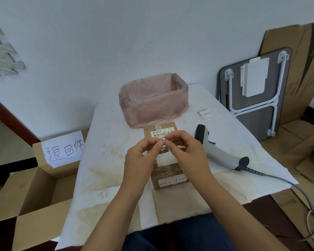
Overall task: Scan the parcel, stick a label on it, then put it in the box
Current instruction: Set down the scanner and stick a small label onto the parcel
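- Your left hand (143, 156) and right hand (185, 151) meet just above the parcel (168, 171), thumb and forefinger of each pinched together on one small white label (163, 141); whether it is fully off its backing, you cannot tell.
- The parcel is a flat brown cardboard carton lying on the white, stained cloth (107, 160) that covers the table, its top bearing a printed white shipping slip with barcodes.
- Just beyond the parcel stands a bin lined with thin, wrinkled pink plastic (152, 100), nearly touching the parcel's far edge.
- Right of the parcel, near but apart, the grey-and-black scanner (219, 151) lies on its side, with its coiled cord trailing off the cloth's right edge.
- Left of the parcel, below the cloth's edge, the open cardboard box (36, 196) has a handwritten paper sign on its flap; bare cloth lies between.
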{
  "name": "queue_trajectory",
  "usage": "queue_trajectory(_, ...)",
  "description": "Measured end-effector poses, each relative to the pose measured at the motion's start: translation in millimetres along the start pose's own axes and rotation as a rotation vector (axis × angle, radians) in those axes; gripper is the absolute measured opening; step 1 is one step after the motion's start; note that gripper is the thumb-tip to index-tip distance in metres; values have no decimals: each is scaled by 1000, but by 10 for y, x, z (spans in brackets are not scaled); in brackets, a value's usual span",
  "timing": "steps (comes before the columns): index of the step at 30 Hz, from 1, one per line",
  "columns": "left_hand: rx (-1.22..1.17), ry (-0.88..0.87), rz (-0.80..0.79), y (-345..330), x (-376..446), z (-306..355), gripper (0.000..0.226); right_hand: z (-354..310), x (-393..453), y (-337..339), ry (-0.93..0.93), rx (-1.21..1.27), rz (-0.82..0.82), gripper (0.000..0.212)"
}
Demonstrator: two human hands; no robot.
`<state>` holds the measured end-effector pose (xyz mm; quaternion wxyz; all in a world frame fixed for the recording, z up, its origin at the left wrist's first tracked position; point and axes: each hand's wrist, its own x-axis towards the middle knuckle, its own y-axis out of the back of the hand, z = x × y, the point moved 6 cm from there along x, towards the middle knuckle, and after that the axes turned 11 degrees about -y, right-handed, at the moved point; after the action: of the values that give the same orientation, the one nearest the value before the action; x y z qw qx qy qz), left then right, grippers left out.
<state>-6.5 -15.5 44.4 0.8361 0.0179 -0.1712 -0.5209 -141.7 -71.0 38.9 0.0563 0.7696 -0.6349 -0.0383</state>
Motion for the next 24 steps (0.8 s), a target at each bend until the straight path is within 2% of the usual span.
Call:
queue_trajectory(7,-39,28,17,-16,0,-2,11,-17,-33,12,76,-81,36,9)
queue_trajectory(15,24,11,7,-45,13,18,13,65,1,4,-48,37,-3,13)
queue_trajectory(24,55,5,-12,-88,2,36,12,112,22,36,-59,29,33,6)
